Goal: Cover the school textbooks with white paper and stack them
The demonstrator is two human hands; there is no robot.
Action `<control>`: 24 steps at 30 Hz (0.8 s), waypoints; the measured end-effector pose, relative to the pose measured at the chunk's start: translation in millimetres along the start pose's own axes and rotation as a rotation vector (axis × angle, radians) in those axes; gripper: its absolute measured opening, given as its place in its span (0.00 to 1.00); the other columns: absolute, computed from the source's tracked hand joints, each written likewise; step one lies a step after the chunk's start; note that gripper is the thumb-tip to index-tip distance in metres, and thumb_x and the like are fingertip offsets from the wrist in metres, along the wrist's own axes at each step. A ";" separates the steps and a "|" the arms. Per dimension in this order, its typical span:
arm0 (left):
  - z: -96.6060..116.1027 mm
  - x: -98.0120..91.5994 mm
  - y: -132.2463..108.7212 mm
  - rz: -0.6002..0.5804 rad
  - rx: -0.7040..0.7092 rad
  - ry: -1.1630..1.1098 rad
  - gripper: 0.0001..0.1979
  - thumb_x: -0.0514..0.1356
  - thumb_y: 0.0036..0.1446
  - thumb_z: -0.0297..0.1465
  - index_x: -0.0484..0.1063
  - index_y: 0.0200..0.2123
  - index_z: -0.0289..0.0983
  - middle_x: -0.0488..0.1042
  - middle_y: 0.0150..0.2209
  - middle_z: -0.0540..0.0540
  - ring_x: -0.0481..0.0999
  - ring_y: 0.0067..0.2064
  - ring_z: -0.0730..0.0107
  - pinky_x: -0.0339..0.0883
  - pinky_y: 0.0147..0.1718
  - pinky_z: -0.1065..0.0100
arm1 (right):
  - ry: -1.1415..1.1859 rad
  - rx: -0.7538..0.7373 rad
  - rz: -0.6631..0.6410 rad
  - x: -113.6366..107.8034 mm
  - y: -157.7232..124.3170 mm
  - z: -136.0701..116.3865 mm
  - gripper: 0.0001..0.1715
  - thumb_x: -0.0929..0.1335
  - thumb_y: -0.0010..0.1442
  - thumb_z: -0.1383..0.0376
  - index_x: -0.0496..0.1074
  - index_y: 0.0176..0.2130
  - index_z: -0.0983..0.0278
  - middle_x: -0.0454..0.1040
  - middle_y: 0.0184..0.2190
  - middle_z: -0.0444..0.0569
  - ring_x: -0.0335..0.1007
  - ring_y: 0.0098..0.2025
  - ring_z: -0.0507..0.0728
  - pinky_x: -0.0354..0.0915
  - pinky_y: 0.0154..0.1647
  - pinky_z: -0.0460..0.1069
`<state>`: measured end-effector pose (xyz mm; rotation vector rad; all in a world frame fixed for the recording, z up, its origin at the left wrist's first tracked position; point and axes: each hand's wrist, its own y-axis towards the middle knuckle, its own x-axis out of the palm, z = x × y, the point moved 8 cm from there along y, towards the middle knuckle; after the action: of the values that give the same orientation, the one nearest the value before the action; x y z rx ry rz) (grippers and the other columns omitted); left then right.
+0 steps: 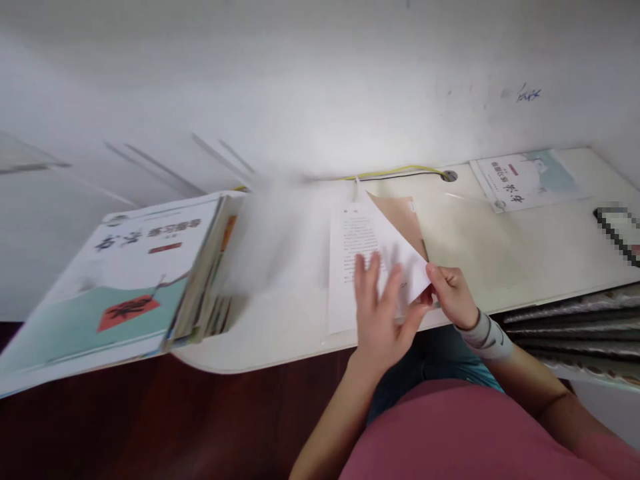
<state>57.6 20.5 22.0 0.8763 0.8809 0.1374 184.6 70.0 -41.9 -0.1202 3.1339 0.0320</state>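
A booklet lies on the white desk in front of me, with a printed page (353, 267) on its left side. At the lower right corner, my right hand (454, 297) pinches a lifted page between thumb and fingers. A brown page or cover (400, 213) shows beneath that lifted sheet. My left hand (380, 310) is over the printed page, its fingers spread and a little blurred, with the thumb close to the pinched corner. Left of the booklet is a pale, blurred sheet-like shape (280, 247); I cannot tell what it is.
A thick stack of booklets (145, 280) stands at the desk's left. Another booklet (525, 179) lies at the back right, and a pixelated dark-edged device (620, 233) is at the far right. A yellow cable (410, 168) runs along the wall into a desk hole (449, 176).
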 end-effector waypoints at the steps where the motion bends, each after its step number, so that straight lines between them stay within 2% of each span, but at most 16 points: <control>1: 4.8 19.8 5.4 -0.135 0.056 0.010 0.34 0.55 0.60 0.42 0.48 0.66 0.44 0.47 0.68 0.39 0.39 0.68 0.42 0.48 0.60 0.37 | -0.047 -0.029 0.009 -9.3 -2.1 -2.9 0.35 0.59 0.61 0.43 0.66 0.16 0.63 0.69 0.14 0.44 0.63 0.17 0.50 0.61 0.21 0.46; 3: 10.8 57.7 10.8 -0.351 0.119 0.066 0.30 0.54 0.61 0.41 0.54 0.64 0.43 0.54 0.66 0.39 0.42 0.68 0.42 0.48 0.60 0.39 | -0.227 -0.101 0.031 -33.2 -6.0 -5.8 0.33 0.56 0.64 0.45 0.68 0.20 0.63 0.71 0.17 0.46 0.66 0.21 0.52 0.63 0.24 0.47; 5: 15.5 88.9 11.3 -0.495 0.138 0.117 0.25 0.51 0.64 0.36 0.57 0.63 0.43 0.59 0.64 0.40 0.49 0.67 0.46 0.47 0.61 0.39 | -0.545 -0.184 0.072 -60.8 -10.4 -4.4 0.29 0.56 0.65 0.50 0.73 0.29 0.64 0.76 0.27 0.50 0.71 0.30 0.55 0.67 0.33 0.50; 6: 19.0 101.2 10.6 -0.541 0.143 0.130 0.23 0.50 0.64 0.33 0.59 0.63 0.43 0.60 0.64 0.41 0.51 0.66 0.46 0.47 0.60 0.39 | -0.743 -0.212 0.106 -74.7 -13.0 -1.4 0.26 0.56 0.65 0.52 0.74 0.36 0.65 0.77 0.35 0.54 0.72 0.38 0.58 0.68 0.40 0.53; 8: 28.2 119.7 8.8 -0.590 0.157 0.138 0.22 0.48 0.64 0.31 0.61 0.62 0.42 0.61 0.63 0.41 0.54 0.66 0.45 0.47 0.59 0.36 | -1.115 -0.218 0.204 -100.4 -18.5 7.5 0.23 0.59 0.64 0.56 0.71 0.50 0.66 0.72 0.50 0.61 0.67 0.53 0.64 0.62 0.53 0.59; 10: 36.8 133.6 6.9 -0.616 0.166 0.138 0.22 0.47 0.65 0.31 0.62 0.61 0.40 0.61 0.63 0.40 0.54 0.65 0.43 0.47 0.59 0.35 | -1.328 -0.198 0.262 -116.3 -23.4 17.2 0.25 0.60 0.63 0.59 0.66 0.56 0.68 0.66 0.57 0.64 0.60 0.59 0.66 0.57 0.58 0.62; 12: 42.2 145.4 4.3 -0.651 0.166 0.137 0.22 0.47 0.65 0.33 0.63 0.60 0.39 0.62 0.62 0.39 0.55 0.65 0.43 0.47 0.59 0.35 | -1.371 -0.202 0.259 -121.0 -26.0 24.5 0.25 0.59 0.63 0.62 0.65 0.56 0.70 0.66 0.57 0.63 0.59 0.60 0.66 0.57 0.59 0.61; 16: 41.3 160.8 -2.9 -0.732 0.142 0.139 0.24 0.48 0.65 0.40 0.62 0.61 0.39 0.60 0.63 0.39 0.57 0.64 0.42 0.49 0.58 0.35 | -1.309 -0.227 0.271 -120.7 -25.2 26.9 0.24 0.57 0.64 0.64 0.66 0.56 0.69 0.69 0.55 0.61 0.61 0.58 0.63 0.61 0.57 0.59; 20: 38.2 161.6 -5.7 -0.752 0.132 0.142 0.26 0.48 0.64 0.43 0.61 0.61 0.41 0.59 0.64 0.40 0.55 0.65 0.43 0.48 0.58 0.35 | -1.227 -0.247 0.268 -122.2 -21.7 24.3 0.24 0.56 0.65 0.65 0.68 0.55 0.70 0.71 0.52 0.61 0.63 0.56 0.63 0.62 0.58 0.59; 24: 44.0 163.1 -4.4 -0.780 0.146 0.150 0.29 0.50 0.62 0.46 0.60 0.62 0.39 0.57 0.64 0.37 0.54 0.65 0.39 0.47 0.57 0.32 | -1.115 -0.261 0.291 -128.6 -21.9 21.7 0.25 0.55 0.64 0.67 0.66 0.56 0.68 0.72 0.51 0.59 0.65 0.55 0.62 0.63 0.57 0.59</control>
<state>194.5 62.9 -67.4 0.6064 1.3273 -0.5504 314.6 58.5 -63.3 0.2643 1.9947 0.3645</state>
